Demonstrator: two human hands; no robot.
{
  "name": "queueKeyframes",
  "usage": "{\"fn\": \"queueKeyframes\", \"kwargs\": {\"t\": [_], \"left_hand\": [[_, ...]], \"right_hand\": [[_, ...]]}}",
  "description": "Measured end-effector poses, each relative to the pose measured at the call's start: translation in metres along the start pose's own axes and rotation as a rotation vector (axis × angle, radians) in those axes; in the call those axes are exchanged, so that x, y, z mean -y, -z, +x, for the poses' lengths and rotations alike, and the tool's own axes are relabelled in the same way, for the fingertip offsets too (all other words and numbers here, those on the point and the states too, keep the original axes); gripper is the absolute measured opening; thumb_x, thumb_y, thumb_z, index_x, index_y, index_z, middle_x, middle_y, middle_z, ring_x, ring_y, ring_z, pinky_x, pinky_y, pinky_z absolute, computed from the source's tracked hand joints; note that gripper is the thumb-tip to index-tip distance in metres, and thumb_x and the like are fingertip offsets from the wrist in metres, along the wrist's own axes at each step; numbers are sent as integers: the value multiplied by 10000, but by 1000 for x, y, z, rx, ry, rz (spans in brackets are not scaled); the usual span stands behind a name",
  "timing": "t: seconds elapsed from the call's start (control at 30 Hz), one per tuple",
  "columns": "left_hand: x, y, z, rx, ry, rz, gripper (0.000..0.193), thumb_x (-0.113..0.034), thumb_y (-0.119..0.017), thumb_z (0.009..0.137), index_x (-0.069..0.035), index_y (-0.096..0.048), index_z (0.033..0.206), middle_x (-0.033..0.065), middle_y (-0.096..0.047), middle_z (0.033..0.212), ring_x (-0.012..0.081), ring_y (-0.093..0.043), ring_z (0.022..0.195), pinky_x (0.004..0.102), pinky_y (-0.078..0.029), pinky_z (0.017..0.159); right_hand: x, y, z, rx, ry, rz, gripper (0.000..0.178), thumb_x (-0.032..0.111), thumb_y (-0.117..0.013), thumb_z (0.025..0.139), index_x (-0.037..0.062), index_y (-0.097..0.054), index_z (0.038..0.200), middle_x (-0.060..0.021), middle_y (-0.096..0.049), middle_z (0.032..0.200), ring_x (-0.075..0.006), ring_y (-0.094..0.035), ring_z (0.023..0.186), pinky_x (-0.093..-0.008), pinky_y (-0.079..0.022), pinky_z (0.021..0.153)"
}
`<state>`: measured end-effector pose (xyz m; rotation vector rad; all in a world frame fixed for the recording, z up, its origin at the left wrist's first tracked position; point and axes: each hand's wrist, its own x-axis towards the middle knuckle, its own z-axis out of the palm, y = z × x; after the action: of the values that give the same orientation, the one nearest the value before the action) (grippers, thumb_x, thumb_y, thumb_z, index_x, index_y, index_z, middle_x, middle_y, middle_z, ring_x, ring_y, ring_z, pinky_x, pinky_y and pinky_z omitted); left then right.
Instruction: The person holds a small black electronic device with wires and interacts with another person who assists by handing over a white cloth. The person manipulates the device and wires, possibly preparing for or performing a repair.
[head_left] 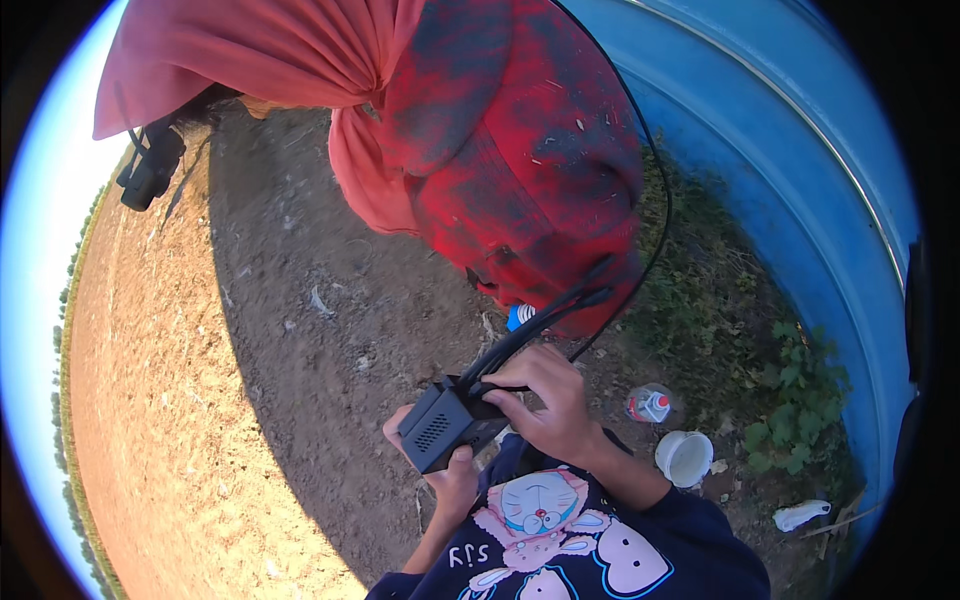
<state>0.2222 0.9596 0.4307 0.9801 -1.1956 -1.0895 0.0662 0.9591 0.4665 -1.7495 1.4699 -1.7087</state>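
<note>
In front of my body is a black box with a grille of slots in its face. My left hand is closed around it, thumb at the lower edge and fingers behind the far side. Several black cables run into the upper end of the box. There my right hand pinches a cable end between thumb and fingers; whether it is fully seated in the box I cannot tell. The cables lead up toward a person in a red and dark top, close in front of me.
The person wears a pink head cloth, with a black device beside it. A large blue curved wall borders the right. Near it are a clear bottle with a red cap, a white bucket, leafy plants and a white object on soil.
</note>
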Motion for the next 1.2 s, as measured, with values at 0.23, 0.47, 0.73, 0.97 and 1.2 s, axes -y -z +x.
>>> {"fn": "queueKeyframes", "kwargs": {"t": [0.23,0.47,0.73,0.97,1.2], "left_hand": [[1,1,1,-25,34,44,809,-533,-747,761,6,-354,1218,88,-379,1130,183,-427,1077,341,-368,949],[0,5,16,186,141,107,737,-235,-821,717,-53,-339,1244,83,-428,1134,181,-472,1057,324,-401,944],[26,-22,19,158,283,-164,658,-46,-755,764,-99,-335,1268,84,-475,1138,163,-512,1021,297,-473,847],[60,-16,13,-120,525,-471,565,-163,-698,879,-123,-320,1298,63,-490,1161,147,-532,1032,327,-489,832],[58,-13,16,-132,477,-636,557,-146,-701,875,-119,-330,1289,57,-472,1198,164,-504,1095,344,-471,914]], "right_hand": [[-9,6,9,113,30,-46,162,106,-728,775,56,-658,913,-88,-646,829,-275,-613,753,-372,-432,677],[-20,30,32,357,-25,-52,175,150,-702,812,62,-651,954,-90,-646,871,-284,-630,813,-387,-472,706],[-31,28,36,191,-273,135,104,44,-652,863,-6,-631,952,-67,-632,888,-173,-640,847,-291,-493,784],[-62,56,47,-107,-455,459,185,117,-624,935,-39,-632,1033,-45,-656,914,-81,-616,818,-233,-488,756],[-50,43,52,-50,-474,356,209,63,-644,892,-35,-665,1074,-66,-689,933,-102,-638,835,-249,-500,732]]}}
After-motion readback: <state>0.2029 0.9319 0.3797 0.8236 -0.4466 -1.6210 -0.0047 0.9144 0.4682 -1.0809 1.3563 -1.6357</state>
